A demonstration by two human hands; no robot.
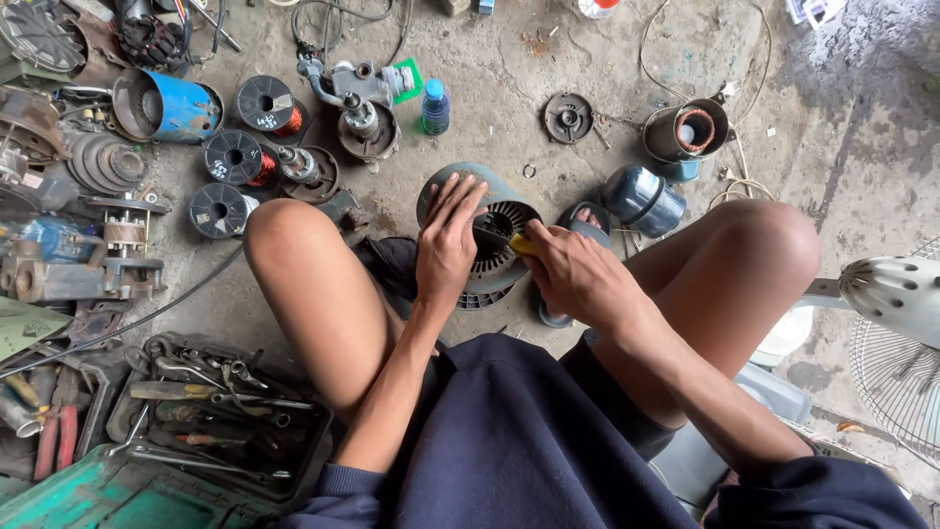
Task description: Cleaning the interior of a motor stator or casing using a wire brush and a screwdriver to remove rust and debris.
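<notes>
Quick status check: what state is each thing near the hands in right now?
Left hand: flat on the stator housing, steadying it.
Right hand: gripping a yellow-handled tool, tip inside the housing.
Stator housing: tilted, open end up, slots empty.
Blue bottle: upright, capped.
Toolbox: open.

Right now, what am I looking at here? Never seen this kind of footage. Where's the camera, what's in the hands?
One picture, from a camera worn on a person's head, looking down at their own knees and hands as they sit above a concrete floor. The left hand rests on the rim of a grey motor housing with slotted insides. The right hand grips a yellow-handled tool poked into those slots. Around them lie copper-wound motor parts, a blue casing, a small bottle, a tray of wrenches and a fan.
</notes>
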